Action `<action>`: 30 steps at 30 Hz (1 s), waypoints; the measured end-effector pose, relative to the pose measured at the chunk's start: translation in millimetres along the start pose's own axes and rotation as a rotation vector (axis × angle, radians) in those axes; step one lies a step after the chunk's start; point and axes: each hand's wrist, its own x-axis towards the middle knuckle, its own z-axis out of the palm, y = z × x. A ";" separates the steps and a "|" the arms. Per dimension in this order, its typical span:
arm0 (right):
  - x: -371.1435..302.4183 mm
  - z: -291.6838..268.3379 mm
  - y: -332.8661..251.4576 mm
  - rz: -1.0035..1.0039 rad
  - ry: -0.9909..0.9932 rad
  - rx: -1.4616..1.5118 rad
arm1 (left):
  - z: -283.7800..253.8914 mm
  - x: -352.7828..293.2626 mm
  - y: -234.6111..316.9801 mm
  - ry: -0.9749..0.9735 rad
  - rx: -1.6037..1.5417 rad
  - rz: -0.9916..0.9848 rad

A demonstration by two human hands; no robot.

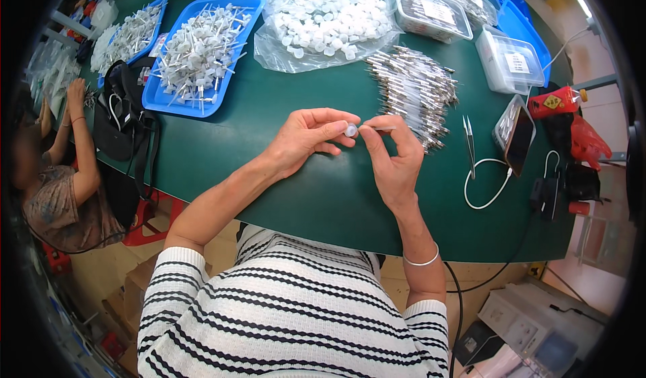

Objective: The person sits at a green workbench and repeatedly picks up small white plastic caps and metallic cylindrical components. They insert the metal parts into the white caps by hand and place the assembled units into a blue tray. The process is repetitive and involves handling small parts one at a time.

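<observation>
**Small white translucent round cap [350, 130] pinched above a dark-green bench [323, 203]**

The largest container is a clear plastic bag [272, 53] at the far middle, spread wide beneath a heap of small white caps [316, 31]. To its left lies a bright-blue rectangular plastic tray [171, 109], heaped with white-headed parts on thin metallic stems [198, 55]. Farther left, a second blue plastic tray [163, 4] holds similar pieces. Right of the bag sits a clear rectangular plastic box [434, 11] of slender metallic parts; nearer the right edge is a translucent whitish box with a pale label [508, 61]. A smaller clear container [501, 132] has a dark flat phone [520, 142] leaning over it.

The left hand [306, 139] has thumb and index finger closed on the cap, its other fingers loosely curled. The right hand [396, 162] pinches a slender pale rod-like piece [385, 128], its fingertips just beside the cap; whether the two parts join cannot be told.

On the bench, right of the hands, lies a broad pile of slender metallic parts [414, 95]; beyond it are silver metal tweezers [469, 146] and a looped white cable [479, 207]. At left, a person in a patterned top [60, 199] sits at the bench near a black fabric bag [116, 119]. A red plastic stool [153, 224] stands below.
</observation>
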 end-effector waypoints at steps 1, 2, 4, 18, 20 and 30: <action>-0.1 -0.1 0.1 0.001 -0.001 0.000 | -0.1 -0.1 0.2 0.000 -0.003 -0.001; -0.2 -0.2 0.2 0.001 -0.002 0.000 | -0.1 -0.2 0.3 0.001 -0.007 -0.003; -0.6 -0.5 1.0 0.006 -0.003 -0.004 | 0.0 -0.3 0.2 0.001 -0.005 -0.003; -0.2 -3.7 -1.9 0.047 -0.043 0.001 | -0.2 -0.2 -1.0 -0.003 0.027 0.029; 0.3 -2.7 -0.4 0.018 -0.028 -0.005 | -0.5 -0.1 -1.5 -0.003 0.025 0.026; -1.8 -1.4 1.5 0.018 -0.029 0.009 | -2.7 0.6 -4.2 -0.010 -0.076 -0.028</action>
